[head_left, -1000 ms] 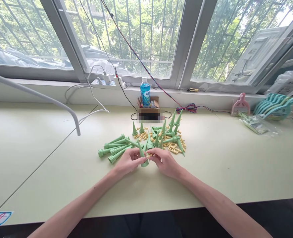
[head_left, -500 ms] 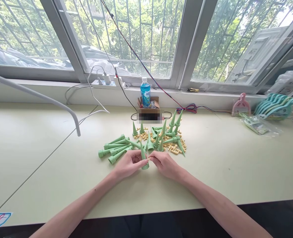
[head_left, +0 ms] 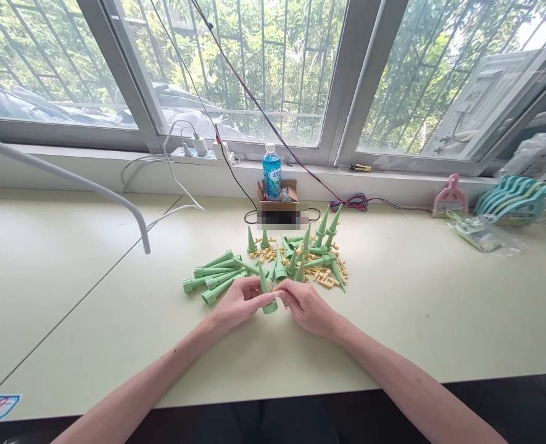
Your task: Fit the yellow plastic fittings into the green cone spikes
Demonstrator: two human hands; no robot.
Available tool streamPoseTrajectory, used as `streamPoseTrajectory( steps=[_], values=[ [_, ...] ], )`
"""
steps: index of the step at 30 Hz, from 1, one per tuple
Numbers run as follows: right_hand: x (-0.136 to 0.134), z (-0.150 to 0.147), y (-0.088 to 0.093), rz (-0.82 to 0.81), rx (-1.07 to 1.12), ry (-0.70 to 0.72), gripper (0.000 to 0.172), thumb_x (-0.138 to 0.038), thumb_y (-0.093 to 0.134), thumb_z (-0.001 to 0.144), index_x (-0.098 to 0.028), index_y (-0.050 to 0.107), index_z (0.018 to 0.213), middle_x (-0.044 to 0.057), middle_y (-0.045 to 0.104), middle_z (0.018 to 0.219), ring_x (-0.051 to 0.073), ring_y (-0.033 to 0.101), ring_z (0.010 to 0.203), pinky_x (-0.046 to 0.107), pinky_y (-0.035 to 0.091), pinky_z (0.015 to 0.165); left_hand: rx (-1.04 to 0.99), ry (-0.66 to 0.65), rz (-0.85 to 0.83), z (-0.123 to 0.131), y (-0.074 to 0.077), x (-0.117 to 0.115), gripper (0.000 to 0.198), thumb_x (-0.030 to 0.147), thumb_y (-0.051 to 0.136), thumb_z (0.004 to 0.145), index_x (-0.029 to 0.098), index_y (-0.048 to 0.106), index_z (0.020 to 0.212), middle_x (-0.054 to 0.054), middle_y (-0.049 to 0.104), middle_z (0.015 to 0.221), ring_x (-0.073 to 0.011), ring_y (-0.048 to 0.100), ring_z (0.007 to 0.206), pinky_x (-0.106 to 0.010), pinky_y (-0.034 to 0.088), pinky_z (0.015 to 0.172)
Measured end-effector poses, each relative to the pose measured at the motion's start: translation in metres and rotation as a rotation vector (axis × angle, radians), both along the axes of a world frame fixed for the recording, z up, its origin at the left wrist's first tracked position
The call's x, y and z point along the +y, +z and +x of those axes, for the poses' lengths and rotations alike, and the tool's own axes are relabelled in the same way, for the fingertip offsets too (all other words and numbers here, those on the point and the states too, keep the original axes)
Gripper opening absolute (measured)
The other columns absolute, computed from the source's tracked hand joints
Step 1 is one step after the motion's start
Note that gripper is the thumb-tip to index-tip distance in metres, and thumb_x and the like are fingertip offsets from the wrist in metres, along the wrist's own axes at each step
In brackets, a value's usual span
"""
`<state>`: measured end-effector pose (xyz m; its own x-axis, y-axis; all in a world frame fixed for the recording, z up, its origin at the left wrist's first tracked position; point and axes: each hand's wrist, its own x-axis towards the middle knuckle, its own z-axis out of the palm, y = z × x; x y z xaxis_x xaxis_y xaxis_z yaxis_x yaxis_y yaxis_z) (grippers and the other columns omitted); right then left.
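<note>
My left hand [head_left: 238, 303] is closed around a green cone-shaped plastic watering spike [head_left: 264, 285], its point up and its wide collar toward me. Against the spike's right side, my right hand [head_left: 310, 309] pinches a small yellow T-shaped peg [head_left: 276, 295], mostly covered by the fingertips. Just beyond both hands lies a heap of yellow pegs [head_left: 324, 277] mixed with more green spikes, some standing and some on their sides. To the left, several green spikes [head_left: 213, 280] lie in a loose row.
A blue bottle [head_left: 271, 176] stands in a small cardboard box [head_left: 291, 191] by the window. Coiled cable [head_left: 356, 201] lies at the back. Teal plastic dustpans [head_left: 508, 200] and a pink one [head_left: 450, 198] are at the right. A white tube [head_left: 115, 198] reaches in from the left.
The held spike has tilted slightly and shifted a little left and up. My right hand stays at its side, the yellow peg still between the fingertips.
</note>
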<state>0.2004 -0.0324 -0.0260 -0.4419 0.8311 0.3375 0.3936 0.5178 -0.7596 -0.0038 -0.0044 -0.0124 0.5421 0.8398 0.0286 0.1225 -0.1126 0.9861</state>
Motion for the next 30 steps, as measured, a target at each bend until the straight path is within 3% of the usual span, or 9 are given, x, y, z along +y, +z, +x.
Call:
streamPoseTrajectory(
  steps=[3,7,13,20,26,30],
  values=[
    [0.000,0.000,-0.001,-0.005,0.008,-0.005,0.025,-0.027,0.038,0.105,-0.019,0.053,0.088,0.000,0.056,0.074,0.013,0.048,0.063,0.025,0.038,0.061,0.027,-0.001,-0.003,0.000,-0.001,0.000,0.035,0.047,0.071,0.084,0.013,0.069,0.081,0.001,0.056,0.060,-0.0060,0.038,0.045,-0.018,0.027,0.039],
    [0.002,0.001,-0.003,-0.016,0.000,0.001,0.027,-0.029,0.037,0.105,-0.020,0.049,0.082,-0.002,0.051,0.069,0.013,0.044,0.059,0.024,0.034,0.058,0.075,-0.021,0.087,-0.002,-0.004,-0.001,0.033,0.045,0.068,0.088,0.013,0.070,0.084,-0.001,0.057,0.065,-0.0084,0.042,0.053,-0.020,0.032,0.046],
    [0.003,0.004,-0.009,-0.010,-0.053,-0.010,0.036,-0.033,0.033,0.105,-0.021,0.040,0.072,-0.002,0.046,0.065,0.012,0.040,0.055,0.025,0.031,0.056,0.206,-0.020,0.395,0.000,-0.006,-0.004,0.022,0.034,0.065,0.092,0.014,0.072,0.089,0.004,0.045,0.057,-0.0086,0.036,0.052,-0.021,0.031,0.049],
    [0.006,0.002,-0.012,0.009,-0.053,-0.076,0.040,-0.032,0.035,0.104,-0.021,0.035,0.065,-0.003,0.042,0.057,0.010,0.037,0.050,0.026,0.028,0.054,0.269,0.031,0.635,0.002,-0.013,-0.004,0.015,0.028,0.064,0.092,0.015,0.071,0.093,0.002,0.054,0.065,-0.0084,0.039,0.052,-0.022,0.035,0.051],
    [0.005,0.001,-0.015,-0.006,-0.017,-0.103,0.044,-0.036,0.033,0.105,-0.021,0.035,0.065,-0.004,0.041,0.057,0.011,0.037,0.052,0.025,0.028,0.055,0.198,0.032,0.526,0.003,-0.007,-0.005,0.014,0.027,0.064,0.091,0.014,0.070,0.088,0.005,0.044,0.055,-0.0084,0.036,0.051,-0.021,0.033,0.051],
    [0.004,0.000,-0.012,0.006,0.029,-0.096,0.044,-0.040,0.035,0.106,-0.020,0.039,0.067,-0.002,0.045,0.061,0.011,0.040,0.055,0.024,0.028,0.055,0.120,0.010,0.280,0.003,-0.003,-0.005,0.023,0.035,0.065,0.092,0.013,0.071,0.089,0.001,0.055,0.064,-0.0091,0.040,0.055,-0.021,0.033,0.050]
  ],
)
